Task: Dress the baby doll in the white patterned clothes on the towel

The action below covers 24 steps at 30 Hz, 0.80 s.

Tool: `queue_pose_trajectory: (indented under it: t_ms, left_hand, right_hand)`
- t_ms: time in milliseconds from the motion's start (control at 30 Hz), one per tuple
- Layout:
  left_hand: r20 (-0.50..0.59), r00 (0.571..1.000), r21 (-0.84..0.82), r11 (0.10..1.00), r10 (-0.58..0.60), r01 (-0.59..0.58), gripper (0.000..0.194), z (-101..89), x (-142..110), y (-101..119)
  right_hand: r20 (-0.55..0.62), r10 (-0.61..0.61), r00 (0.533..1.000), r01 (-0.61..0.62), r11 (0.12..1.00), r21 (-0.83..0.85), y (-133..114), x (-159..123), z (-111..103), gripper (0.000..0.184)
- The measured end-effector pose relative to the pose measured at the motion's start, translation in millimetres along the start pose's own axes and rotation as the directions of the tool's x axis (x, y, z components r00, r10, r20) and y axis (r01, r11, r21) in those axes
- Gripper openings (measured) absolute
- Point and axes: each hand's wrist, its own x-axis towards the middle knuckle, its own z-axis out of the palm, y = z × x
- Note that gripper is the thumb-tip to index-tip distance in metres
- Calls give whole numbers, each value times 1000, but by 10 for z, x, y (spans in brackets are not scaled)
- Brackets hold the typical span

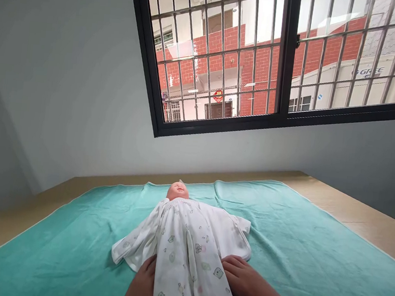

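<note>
A baby doll [178, 190] lies on its back on a teal towel [296, 243], dressed in a white printed garment [191, 241] with sleeves spread out. My left hand [143, 283] rests against the garment's left side near the bottom edge of the view, fingers together and partly tucked under the cloth. My right hand [243, 282] lies flat on the garment's right side, fingers stretched toward the doll.
The towel covers a wooden table [353, 207] set against a grey wall. A barred window [284, 58] above shows brick buildings outside. Bare wood shows along the table's far and right edges.
</note>
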Motion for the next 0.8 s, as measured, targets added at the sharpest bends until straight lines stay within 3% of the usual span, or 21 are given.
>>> queue_pose_trajectory:
  t_ms: [67,100,167,233,300,400,467,500,567,633,700,800]
  left_hand:
    - [28,989,39,989,144,-145,18,18,-355,-149]
    - [19,945,151,934,326,-325,20,39,-496,-234]
    - [42,868,326,815,494,-480,27,91,-685,-383]
    - [1,828,415,753,561,-510,30,124,-768,-464]
    - [-20,830,382,772,557,-508,36,91,-792,-470]
    - [66,927,196,906,369,-374,31,-99,-804,-444]
    - [89,990,73,990,111,-118,25,-261,-805,-494]
    - [60,997,26,999,-42,40,25,-330,-799,-551]
    - [-23,943,-46,943,-331,330,34,-421,-770,-718]
    - [-93,831,-110,836,-548,538,51,-442,-728,-904]
    - [-86,769,-147,772,-633,619,62,-412,-689,-1040]
    - [26,813,-93,809,-581,581,49,-342,-654,-1076]
  right_hand:
    - [8,-9,1000,9,1000,-18,4,4,5,22]
    - [13,-17,1000,17,1000,-22,8,4,8,22]
    - [21,-28,999,29,999,-29,24,-1,19,22]
    - [18,-22,1000,23,999,-47,54,-14,42,21]
    - [-9,17,1000,-18,997,-78,101,-36,70,21]
    - [-94,173,980,-172,985,16,213,-73,73,24]
    - [-177,344,922,-299,923,241,324,-88,25,26]
    - [-229,442,867,-352,869,346,391,-92,-12,27]
    - [-330,604,726,-441,777,450,541,-93,-94,31]
    - [-390,685,616,-548,728,413,688,-87,-156,34]
    - [-378,720,582,-640,692,333,802,-73,-176,35]
    - [-302,739,603,-715,668,207,897,-27,-142,35]
